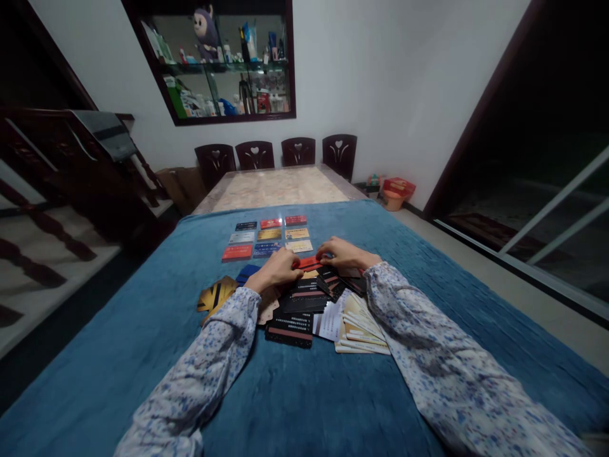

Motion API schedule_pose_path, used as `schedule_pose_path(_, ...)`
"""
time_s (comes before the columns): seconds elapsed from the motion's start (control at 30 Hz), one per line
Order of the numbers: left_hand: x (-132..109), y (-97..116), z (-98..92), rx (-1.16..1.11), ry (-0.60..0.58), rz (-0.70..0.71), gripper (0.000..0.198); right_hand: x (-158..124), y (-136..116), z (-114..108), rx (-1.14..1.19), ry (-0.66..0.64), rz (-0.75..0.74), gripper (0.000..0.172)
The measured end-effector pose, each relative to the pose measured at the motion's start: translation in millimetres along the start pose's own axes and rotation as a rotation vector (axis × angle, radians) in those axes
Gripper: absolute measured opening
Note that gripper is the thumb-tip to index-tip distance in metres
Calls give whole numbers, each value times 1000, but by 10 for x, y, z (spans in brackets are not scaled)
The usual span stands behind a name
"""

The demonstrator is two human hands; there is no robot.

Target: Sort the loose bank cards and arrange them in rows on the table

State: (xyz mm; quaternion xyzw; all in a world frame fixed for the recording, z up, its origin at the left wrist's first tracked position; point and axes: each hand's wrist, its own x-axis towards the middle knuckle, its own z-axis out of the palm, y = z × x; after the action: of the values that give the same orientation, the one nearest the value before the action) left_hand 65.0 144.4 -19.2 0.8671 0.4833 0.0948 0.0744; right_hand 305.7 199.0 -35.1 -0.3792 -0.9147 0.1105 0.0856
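A red card (309, 262) lies between my two hands at the far edge of a heap of loose cards. My left hand (278, 266) has its fingers closed at the card's left end, and my right hand (343, 252) pinches at its right end. Under and in front of them spread black cards with a brown stripe (290, 327). White and gold cards (364, 333) fan out below my right forearm. To the left of the heap are gold cards (216, 297) and a blue card (246, 273), partly behind my left wrist.
Beyond my hands, several cards stand in neat rows, among them a red card (236, 252) and a dark blue card (268, 249). A blue cloth (157, 317) covers the near table; its bare marble-look top (285, 187) shows farther off. Dark chairs (254, 155) line the far end.
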Motion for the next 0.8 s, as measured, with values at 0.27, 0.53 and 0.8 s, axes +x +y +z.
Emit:
schedule_pose_path(0.27,29,-36,-43,-108,-27,23,23,-53,-90,-49,70,42,-9,24)
schedule_pose_path(0.53,20,-2,-132,-104,-44,28,29,-74,-138,-96,100,74,-26,23)
schedule_pose_path(0.8,33,-34,-145,-158,81,1,26,-47,-140,-61,62,175,-3,27)
